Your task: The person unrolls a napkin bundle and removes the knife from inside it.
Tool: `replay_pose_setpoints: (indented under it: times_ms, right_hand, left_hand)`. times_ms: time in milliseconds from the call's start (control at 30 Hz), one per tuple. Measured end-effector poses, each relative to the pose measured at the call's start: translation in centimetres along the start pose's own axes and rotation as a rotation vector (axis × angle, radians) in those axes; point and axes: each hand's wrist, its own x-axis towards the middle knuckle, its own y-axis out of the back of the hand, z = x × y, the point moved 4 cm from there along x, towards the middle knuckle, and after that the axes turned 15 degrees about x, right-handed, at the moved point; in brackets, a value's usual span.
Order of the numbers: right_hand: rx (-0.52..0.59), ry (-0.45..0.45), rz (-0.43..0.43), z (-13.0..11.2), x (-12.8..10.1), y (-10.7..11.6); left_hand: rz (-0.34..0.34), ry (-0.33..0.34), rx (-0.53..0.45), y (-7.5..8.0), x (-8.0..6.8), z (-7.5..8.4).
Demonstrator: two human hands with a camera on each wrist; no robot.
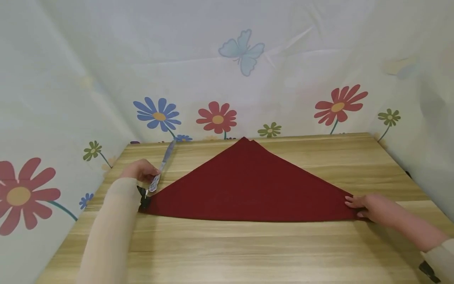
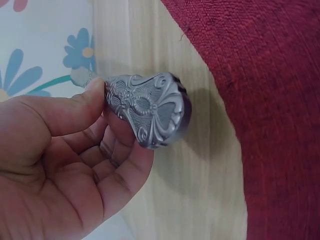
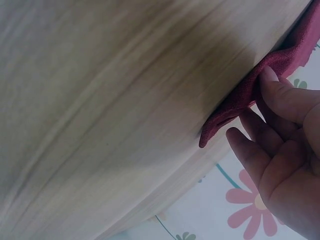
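A dark red cloth [image 1: 244, 185], folded into a wide triangle, lies on the wooden table with its peak towards the wall. Beside the cloth's left corner, my left hand [image 1: 140, 170] holds a table knife [image 1: 168, 153] by its handle, blade pointing away from me. The left wrist view shows the ornate silver handle [image 2: 145, 107] between thumb and fingers, its end a little above the wood. At the cloth's right corner, my right hand [image 1: 374, 207] pinches the edge between thumb and fingers. The right wrist view shows the cloth's tip [image 3: 220, 120] sticking out past them.
The wood-grained table [image 1: 248, 252] reaches back to a pale wall sheet [image 1: 198, 75] printed with flowers and a butterfly. The sheet also hangs along both sides of the table. A black strap [image 1: 143, 197] is on my left wrist, close to the cloth's left corner.
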Motion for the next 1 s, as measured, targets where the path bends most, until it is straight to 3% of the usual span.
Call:
replay_pose_setpoints:
  times_ms: [100,200,267,367,500,533,633,733,867,1000]
  right_hand:
    - [-0.007,0.000,0.003,0.0,0.0,0.0]
    - [-0.003,0.002,0.001,0.1,0.1,0.0]
    - [0.001,0.004,0.003,0.1,0.1,0.0]
    - [0.002,0.012,0.008,0.1,0.1,0.0]
    - [0.004,0.014,0.009,0.1,0.0,0.1]
    - [0.005,0.013,0.009,0.1,0.0,0.1]
    - [0.008,0.011,0.010,0.1,0.0,0.1]
    - [0.004,0.012,0.017,0.0,0.0,0.1]
    - [-0.002,0.017,0.023,0.0,0.0,0.1]
    - [0.000,0.015,0.020,0.0,0.0,0.1]
  left_hand:
    - [-0.057,-0.002,-0.053,0.8,6.4,-4.0]
    - [-0.040,0.020,-0.065,1.5,11.4,-7.4]
    - [-0.004,0.064,-0.087,1.7,13.6,-8.8]
    - [-0.004,0.085,-0.109,2.0,15.6,-9.8]
    - [-0.052,0.076,-0.071,1.9,14.3,-8.5]
    - [-0.042,0.090,-0.047,1.8,13.4,-7.8]
    - [-0.057,0.120,-0.020,1.7,12.7,-7.0]
    - [-0.080,0.127,0.007,1.7,13.1,-7.1]
    - [-0.145,0.104,0.020,2.0,15.3,-8.2]
    - [-0.162,0.099,0.054,2.0,15.5,-8.1]
